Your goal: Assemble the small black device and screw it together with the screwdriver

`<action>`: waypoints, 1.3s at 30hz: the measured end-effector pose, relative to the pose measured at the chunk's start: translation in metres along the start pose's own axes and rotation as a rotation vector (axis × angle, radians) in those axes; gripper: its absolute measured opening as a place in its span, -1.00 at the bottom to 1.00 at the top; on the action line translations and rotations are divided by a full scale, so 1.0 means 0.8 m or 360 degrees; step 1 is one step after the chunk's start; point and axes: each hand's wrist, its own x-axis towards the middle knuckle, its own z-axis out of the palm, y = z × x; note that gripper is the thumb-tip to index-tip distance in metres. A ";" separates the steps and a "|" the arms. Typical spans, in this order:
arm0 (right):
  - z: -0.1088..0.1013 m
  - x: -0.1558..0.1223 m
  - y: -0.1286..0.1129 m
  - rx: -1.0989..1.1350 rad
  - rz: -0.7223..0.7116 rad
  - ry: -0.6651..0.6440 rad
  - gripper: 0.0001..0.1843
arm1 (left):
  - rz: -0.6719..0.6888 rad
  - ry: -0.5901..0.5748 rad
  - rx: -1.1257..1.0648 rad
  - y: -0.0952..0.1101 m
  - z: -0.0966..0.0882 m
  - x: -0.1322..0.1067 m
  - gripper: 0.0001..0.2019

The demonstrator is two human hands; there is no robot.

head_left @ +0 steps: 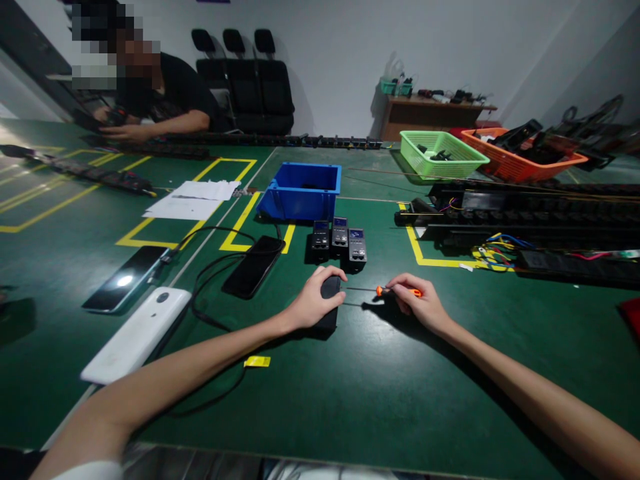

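My left hand [316, 297] is closed around a small black box [329, 319], which rests on the green table [390, 393]. In my right hand [420, 303] is a screwdriver with an orange handle [383, 291], pinched between the fingers. Its thin shaft points left, toward the right side of the box. Whether the tip touches the box I cannot tell. Just beyond my left hand stand three small black devices with little screens, one at the left [321, 239], one in the middle [340, 233] and one at the right [357, 247].
Behind the devices sits a blue bin [305, 203]. Phones [255, 267] and a white power bank [137, 333] with cables lie left. Black rails with loose wires [495, 253] lie right, below green [443, 167] and orange [530, 170] baskets. Another person [175, 100] works across the table.
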 end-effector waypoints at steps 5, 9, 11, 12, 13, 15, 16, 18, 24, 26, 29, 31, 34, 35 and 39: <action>-0.001 0.000 0.002 -0.0126 -0.0056 0.0006 -0.71 | 0.0008 0.0011 -0.0011 0.000 0.000 0.000 -0.78; -0.002 0.000 0.005 -0.0214 -0.0182 0.0030 -0.73 | 0.0012 0.0016 -0.0008 0.000 0.000 0.000 -0.78; -0.003 0.000 0.005 -0.0265 -0.0247 0.0042 -0.74 | 0.0006 0.0016 -0.0005 0.000 0.001 0.000 -0.79; -0.004 -0.001 0.006 -0.0286 -0.0270 0.0045 -0.75 | 0.0003 0.0016 -0.0005 0.000 0.001 0.000 -0.78; -0.004 -0.001 0.006 -0.0302 -0.0290 0.0047 -0.76 | 0.0002 0.0016 -0.0005 0.000 0.001 0.000 -0.78; -0.005 -0.001 0.007 -0.0324 -0.0329 0.0046 -0.77 | 0.0002 0.0021 -0.0006 0.000 0.001 0.000 -0.79; -0.005 -0.001 0.008 -0.0336 -0.0355 0.0045 -0.78 | 0.0002 0.0024 -0.0008 -0.001 0.001 0.000 -0.79; -0.005 -0.001 0.009 -0.0362 -0.0413 0.0045 -0.79 | -0.0001 0.0027 -0.0013 -0.001 0.001 0.000 -0.79; -0.003 -0.001 0.006 -0.0330 -0.0364 0.0042 -0.79 | -0.0010 0.0020 -0.0034 -0.001 0.002 -0.001 -0.79; -0.004 -0.001 0.004 -0.0247 -0.0264 0.0017 -0.78 | -0.0006 0.0015 -0.0033 0.000 0.001 -0.001 -0.79; -0.005 0.000 0.005 -0.0053 -0.0148 -0.0031 -0.72 | 0.0002 0.0012 -0.0026 0.001 0.000 0.000 -0.79; -0.006 0.001 0.006 0.0105 -0.0120 -0.0018 -0.69 | 0.0006 0.0004 -0.0020 0.002 0.000 0.000 -0.79; -0.006 0.002 0.008 0.0269 -0.0108 0.0018 -0.67 | 0.0013 -0.0012 -0.0017 0.003 0.000 -0.001 -0.78; -0.005 0.002 0.007 0.0275 -0.0099 0.0022 -0.67 | 0.0014 -0.0016 -0.0017 0.003 0.000 -0.001 -0.78; -0.003 0.000 0.003 0.0139 -0.0061 0.0020 -0.68 | 0.0008 -0.0005 -0.0021 0.002 0.000 -0.001 -0.78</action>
